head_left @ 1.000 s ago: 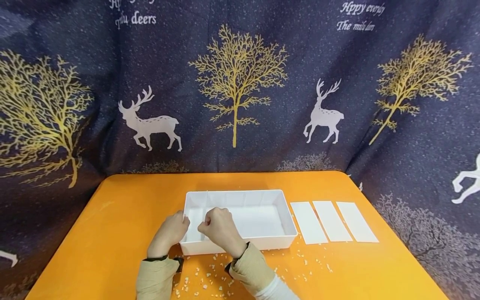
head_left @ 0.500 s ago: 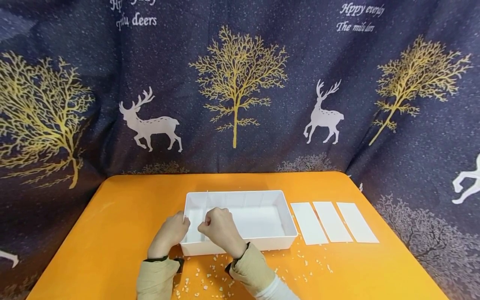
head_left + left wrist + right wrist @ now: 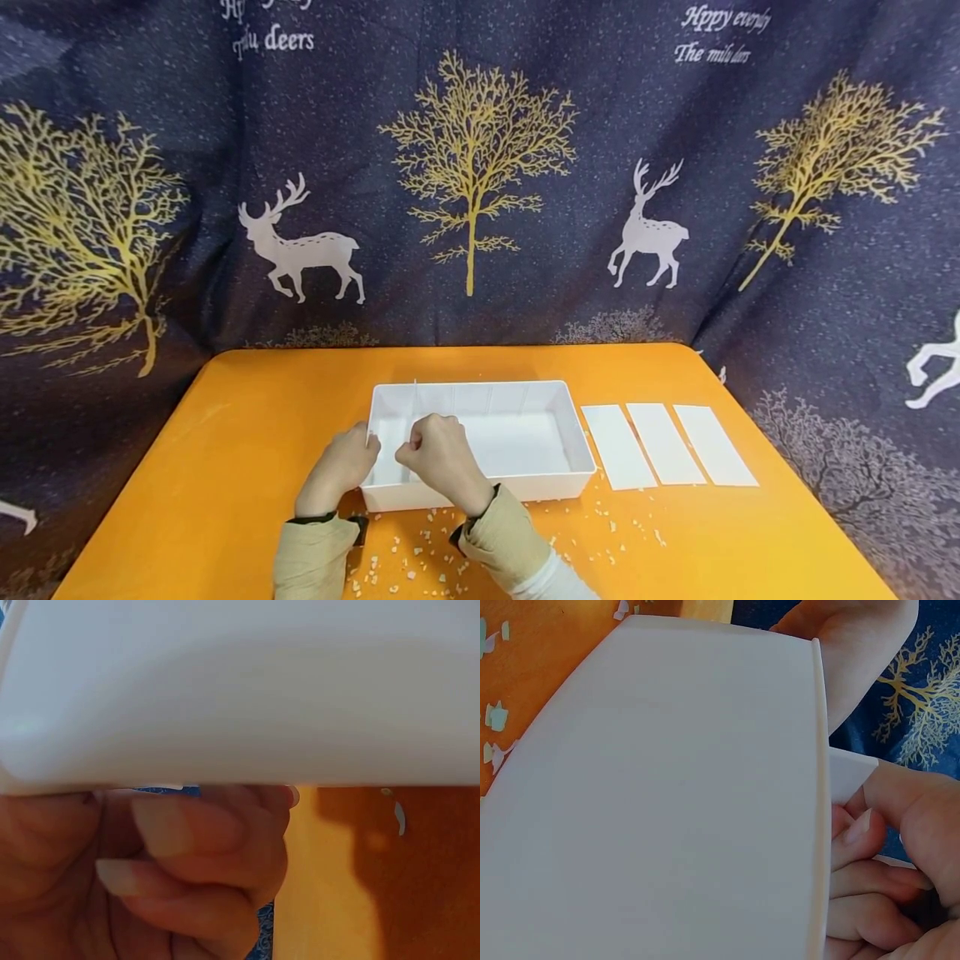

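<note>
A long white plastic box (image 3: 540, 485) stands on the orange table, its top open. At its left end, my left hand (image 3: 348, 462) grips the wall near the rim. The left wrist view has the curled fingers (image 3: 195, 832) up against the edge of the box wall (image 3: 240, 697). Inside the box's left part, a thin white divider (image 3: 415, 402) stands upright from front to back. My right hand (image 3: 442, 458) pinches its near end, and a corner of the divider (image 3: 851, 772) shows by the thumb in the right wrist view. The hand hides much of the divider.
To the box's right lie a white panel (image 3: 618, 446), a second panel (image 3: 665, 443) and a third panel (image 3: 715, 445), side by side. Small pale scraps (image 3: 411, 574) are strewn before the box. A dark patterned cloth (image 3: 525, 300) hangs behind the table (image 3: 247, 417).
</note>
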Demonstrator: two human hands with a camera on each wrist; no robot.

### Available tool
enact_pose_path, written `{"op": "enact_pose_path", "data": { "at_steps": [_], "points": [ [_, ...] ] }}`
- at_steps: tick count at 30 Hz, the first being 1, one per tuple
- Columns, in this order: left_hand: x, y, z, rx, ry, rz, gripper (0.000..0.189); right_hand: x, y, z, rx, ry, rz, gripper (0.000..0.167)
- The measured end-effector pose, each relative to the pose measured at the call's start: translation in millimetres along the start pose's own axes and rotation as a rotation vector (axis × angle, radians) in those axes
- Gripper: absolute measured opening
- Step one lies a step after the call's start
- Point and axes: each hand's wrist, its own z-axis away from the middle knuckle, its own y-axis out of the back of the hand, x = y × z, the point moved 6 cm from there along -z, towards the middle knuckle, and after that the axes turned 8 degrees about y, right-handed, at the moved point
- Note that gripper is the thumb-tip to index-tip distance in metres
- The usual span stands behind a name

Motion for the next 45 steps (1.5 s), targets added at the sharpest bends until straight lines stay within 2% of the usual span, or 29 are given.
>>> {"op": "enact_pose_path", "data": {
  "at_steps": [11,19,32,45],
  "points": [
    [-0.8,-1.0,-0.2,-0.002,-0.003,0.028,0.045,0.2,0.1,-1.2,-0.002,-0.007,0.006,0.043],
    [0.2,-0.1,-0.7,0.012,-0.023,0.014,0.046,-0.1,0.2,-1.3,-0.002,-0.015,-0.002,0.042],
    [-0.8,-0.8,0.4,-0.003,-0.008,0.030,0.047,-1.6,1.8,-2.5,0.014,0.004,-0.003,0.042],
    [-2.1,-1.8,0.9,-0.017,0.006,0.044,0.049,-1.5,3.1,-2.9,0.002,-0.012,0.001,0.042]
  ]
}}
